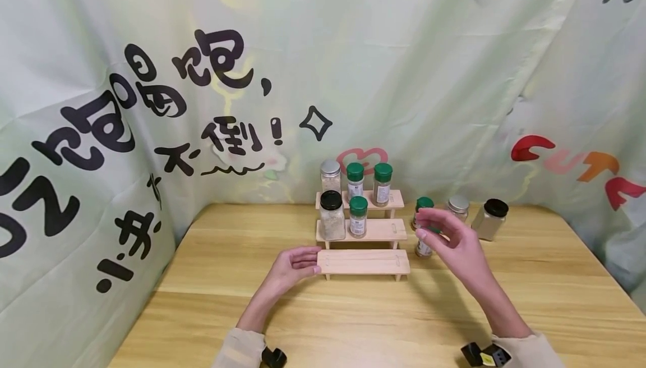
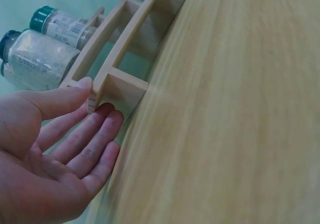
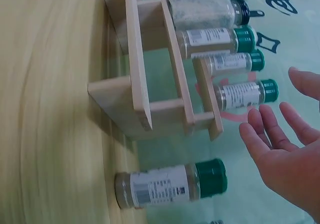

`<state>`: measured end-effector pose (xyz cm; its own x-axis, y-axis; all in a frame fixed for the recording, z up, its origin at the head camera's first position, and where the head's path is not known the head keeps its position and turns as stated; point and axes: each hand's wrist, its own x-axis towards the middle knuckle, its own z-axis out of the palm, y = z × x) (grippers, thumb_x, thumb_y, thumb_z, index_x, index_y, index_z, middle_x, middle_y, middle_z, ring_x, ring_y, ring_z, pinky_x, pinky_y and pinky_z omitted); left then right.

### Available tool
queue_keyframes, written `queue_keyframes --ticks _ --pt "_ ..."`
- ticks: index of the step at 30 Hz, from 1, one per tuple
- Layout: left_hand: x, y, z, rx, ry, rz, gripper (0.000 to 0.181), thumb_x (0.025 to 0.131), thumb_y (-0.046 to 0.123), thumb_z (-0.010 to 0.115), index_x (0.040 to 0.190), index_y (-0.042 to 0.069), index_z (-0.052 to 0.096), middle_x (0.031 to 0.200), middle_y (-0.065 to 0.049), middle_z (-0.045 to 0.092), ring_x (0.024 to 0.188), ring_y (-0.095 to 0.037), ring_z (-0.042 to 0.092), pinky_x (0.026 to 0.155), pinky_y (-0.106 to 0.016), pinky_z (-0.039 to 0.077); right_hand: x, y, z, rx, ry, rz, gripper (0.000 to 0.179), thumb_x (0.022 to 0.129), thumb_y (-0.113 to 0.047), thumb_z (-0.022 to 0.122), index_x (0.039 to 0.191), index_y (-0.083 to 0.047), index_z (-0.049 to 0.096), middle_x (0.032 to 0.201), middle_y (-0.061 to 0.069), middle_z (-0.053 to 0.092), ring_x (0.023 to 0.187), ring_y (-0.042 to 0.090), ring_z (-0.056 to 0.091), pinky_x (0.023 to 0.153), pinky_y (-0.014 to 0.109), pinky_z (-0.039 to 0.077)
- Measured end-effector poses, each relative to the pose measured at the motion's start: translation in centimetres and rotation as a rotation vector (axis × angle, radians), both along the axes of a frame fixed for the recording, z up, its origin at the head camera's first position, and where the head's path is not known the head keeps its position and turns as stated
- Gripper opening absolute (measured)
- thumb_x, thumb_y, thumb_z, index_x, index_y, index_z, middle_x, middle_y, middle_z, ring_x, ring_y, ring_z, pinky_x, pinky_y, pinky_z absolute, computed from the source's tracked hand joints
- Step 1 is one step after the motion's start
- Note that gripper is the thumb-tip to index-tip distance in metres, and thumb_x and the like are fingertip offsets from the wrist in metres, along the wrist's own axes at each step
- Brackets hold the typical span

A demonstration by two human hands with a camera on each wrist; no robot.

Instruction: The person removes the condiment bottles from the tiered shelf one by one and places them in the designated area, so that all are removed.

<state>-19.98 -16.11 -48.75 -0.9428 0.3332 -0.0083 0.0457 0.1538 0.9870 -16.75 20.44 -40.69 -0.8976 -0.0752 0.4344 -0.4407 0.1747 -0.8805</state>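
A three-step wooden rack [image 1: 363, 262] stands on the table. My left hand [image 1: 290, 267] pinches the left end of its lowest step, thumb on the board's edge and fingertips beneath, as the left wrist view shows. On the top step are a silver-lidded jar [image 1: 330, 182] and two green-capped spice jars [image 1: 382, 193]. The middle step carries a black-lidded jar [image 1: 332, 223] and another green-capped jar [image 1: 358, 223]; the lowest is bare. Right of the rack, my right hand [image 1: 456, 242] hovers with spread, loosely bent fingers and nothing in them, by an upright green-capped spice jar [image 3: 162, 185].
Behind the right hand stand another green-capped jar [image 1: 425, 203], a silver-lidded jar [image 1: 458, 205] and a black-lidded jar [image 1: 489, 221]. A printed cloth [image 1: 429, 76] hangs along the back and sides of the wooden table [image 1: 202, 300].
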Motion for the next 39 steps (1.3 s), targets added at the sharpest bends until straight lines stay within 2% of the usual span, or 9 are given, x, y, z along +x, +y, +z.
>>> queue_keyframes --ticks 7,12,20,25,33,39 --pt "-0.3 -0.3 0.2 -0.016 0.025 0.01 0.047 0.09 0.0 0.077 0.134 -0.006 0.063 0.122 -0.024 0.068 0.112 -0.037 0.067 0.092 -0.027 0.059 -0.7 -2.4 -0.7 0.002 -0.021 0.045 0.036 0.098 -0.003 0.069 0.132 0.003 0.061 0.126 0.021 0.062 0.114 0.024 0.063 0.096 0.021 0.055" --pt "-0.4 -0.3 0.1 -0.007 0.019 0.005 0.048 0.089 0.0 0.077 0.134 -0.006 0.062 0.123 -0.024 0.068 0.112 -0.037 0.067 0.093 -0.029 0.059 -1.3 -4.0 -0.9 -0.042 -0.048 0.08 0.038 0.096 -0.002 0.071 0.132 0.005 0.06 0.128 0.022 0.062 0.116 0.03 0.061 0.097 0.024 0.056" --pt "-0.4 0.1 0.1 -0.003 0.017 0.0 0.049 0.089 0.001 0.078 0.134 -0.007 0.062 0.124 -0.025 0.068 0.112 -0.037 0.067 0.093 -0.03 0.059 -2.5 -6.0 -0.1 -0.069 -0.06 0.073 0.042 0.095 -0.006 0.074 0.133 0.003 0.06 0.131 0.02 0.061 0.12 0.032 0.06 0.099 0.024 0.054" --pt "-0.4 0.0 0.1 0.008 0.009 0.01 0.048 0.088 -0.001 0.078 0.133 -0.007 0.062 0.123 -0.025 0.068 0.111 -0.036 0.068 0.092 -0.03 0.059 -3.5 -7.2 0.4 -0.066 -0.064 0.073 0.044 0.095 -0.007 0.075 0.134 0.002 0.06 0.134 0.017 0.061 0.123 0.038 0.057 0.099 0.021 0.053" --pt "0.0 -0.4 0.0 0.006 -0.006 0.028 0.049 0.088 0.0 0.078 0.134 -0.006 0.062 0.123 -0.024 0.068 0.111 -0.036 0.068 0.09 -0.029 0.06 -4.6 -8.5 1.0 -0.028 -0.095 0.096 0.051 0.095 -0.012 0.076 0.141 -0.001 0.057 0.138 0.011 0.06 0.124 0.03 0.059 0.103 0.027 0.052" --pt "0.1 -0.2 0.0 0.014 -0.006 0.01 0.05 0.087 -0.001 0.079 0.134 -0.006 0.062 0.122 -0.024 0.068 0.11 -0.036 0.068 0.091 -0.029 0.059 -5.0 -8.9 0.9 -0.017 -0.11 0.08 0.048 0.095 -0.012 0.076 0.139 -0.004 0.058 0.135 0.013 0.06 0.122 0.03 0.06 0.105 0.035 0.052"
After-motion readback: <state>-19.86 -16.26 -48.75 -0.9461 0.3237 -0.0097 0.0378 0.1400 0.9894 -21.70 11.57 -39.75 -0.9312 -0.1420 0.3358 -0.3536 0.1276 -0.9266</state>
